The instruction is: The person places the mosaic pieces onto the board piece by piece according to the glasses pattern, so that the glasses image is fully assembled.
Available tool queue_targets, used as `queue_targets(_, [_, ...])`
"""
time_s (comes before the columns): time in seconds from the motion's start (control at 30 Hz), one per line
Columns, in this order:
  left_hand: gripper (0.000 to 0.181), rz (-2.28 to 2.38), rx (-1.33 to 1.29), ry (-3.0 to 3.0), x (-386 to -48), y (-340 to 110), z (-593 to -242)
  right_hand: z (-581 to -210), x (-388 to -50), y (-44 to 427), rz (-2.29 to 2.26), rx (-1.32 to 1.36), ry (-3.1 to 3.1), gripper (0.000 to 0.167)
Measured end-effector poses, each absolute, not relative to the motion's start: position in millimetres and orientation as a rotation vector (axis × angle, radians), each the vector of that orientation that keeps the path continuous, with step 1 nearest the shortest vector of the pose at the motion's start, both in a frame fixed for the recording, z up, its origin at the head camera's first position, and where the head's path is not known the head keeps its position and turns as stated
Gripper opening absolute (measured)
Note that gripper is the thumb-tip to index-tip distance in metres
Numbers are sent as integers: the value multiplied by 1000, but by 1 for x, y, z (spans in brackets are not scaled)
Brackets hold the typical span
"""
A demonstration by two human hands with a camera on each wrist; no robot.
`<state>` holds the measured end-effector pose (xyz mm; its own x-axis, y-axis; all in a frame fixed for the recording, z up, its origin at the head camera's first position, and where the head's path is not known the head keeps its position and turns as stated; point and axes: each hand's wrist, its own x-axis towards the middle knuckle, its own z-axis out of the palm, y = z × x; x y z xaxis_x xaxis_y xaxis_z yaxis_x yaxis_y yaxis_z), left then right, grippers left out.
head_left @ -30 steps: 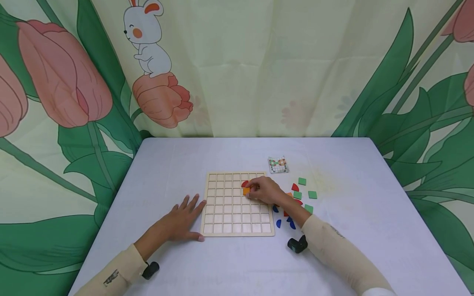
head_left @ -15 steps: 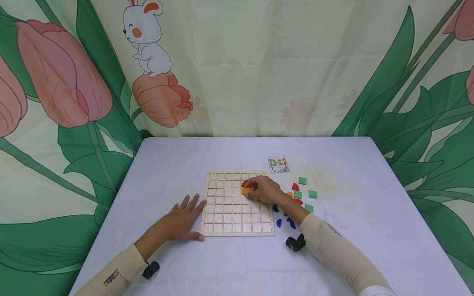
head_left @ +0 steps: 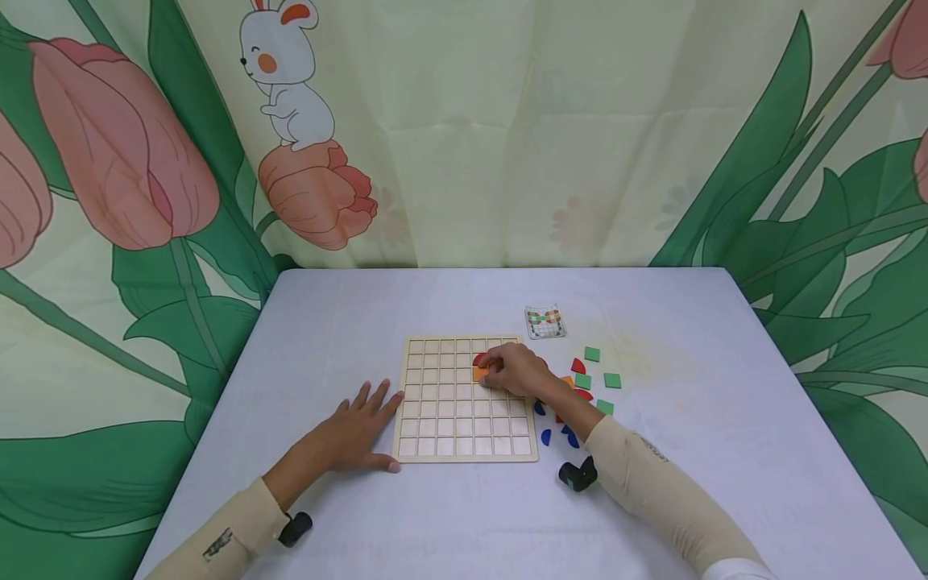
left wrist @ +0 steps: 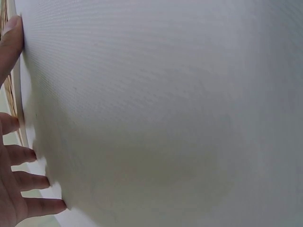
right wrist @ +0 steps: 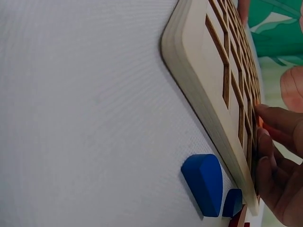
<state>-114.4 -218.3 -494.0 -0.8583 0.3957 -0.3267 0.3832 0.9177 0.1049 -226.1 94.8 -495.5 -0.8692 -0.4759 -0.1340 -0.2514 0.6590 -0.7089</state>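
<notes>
A wooden grid board [head_left: 465, 408] lies on the white table. My left hand [head_left: 355, 435] rests beside it with fingers spread, thumb and fingertips along the board's left edge; the left wrist view shows the same spread fingers [left wrist: 31, 182]. My right hand [head_left: 518, 370] is over the upper right of the grid, its fingers curled and pinching an orange square [head_left: 479, 374] at a cell. A red rounded piece [head_left: 478, 359] sits in the cell just above. In the right wrist view, the fingertips partly hide the orange square.
Right of the board lie loose green squares [head_left: 612, 381], red pieces [head_left: 577, 366] and blue rounded pieces [head_left: 546, 437], partly under the right forearm. A small pattern card [head_left: 545, 322] lies behind them. A printed curtain [head_left: 464, 161] hangs behind the table.
Hardly anything differs. My right hand and forearm have shifted very slightly left, with the fingers still at the orange square. The left hand stays in place.
</notes>
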Motion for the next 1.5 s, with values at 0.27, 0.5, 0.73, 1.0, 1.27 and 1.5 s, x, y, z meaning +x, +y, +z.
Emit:
queue_targets(0.27, [114, 27, 575, 2744, -115, -217, -496, -497, -227, 92, -1011, -519, 2573, 23])
queue_targets(0.5, [113, 34, 569, 2744, -115, -217, -494, -497, -228, 93, -994, -516, 2580, 25])
queue_targets(0.73, [113, 39, 573, 2743, -115, -217, -493, -495, -228, 91, -972, -521, 2598, 23])
queue_targets(1.0, [113, 35, 586, 2747, -115, -217, -494, -493, -226, 91, -933, -522, 2622, 24])
queue_targets(1.27, [113, 45, 563, 2744, -115, -217, -495, -495, -225, 102, -958, -607, 2597, 25])
queue_targets(1.5, [112, 62, 576, 2759, -113, -218, -496, -495, -220, 119, -1024, -672, 2534, 26])
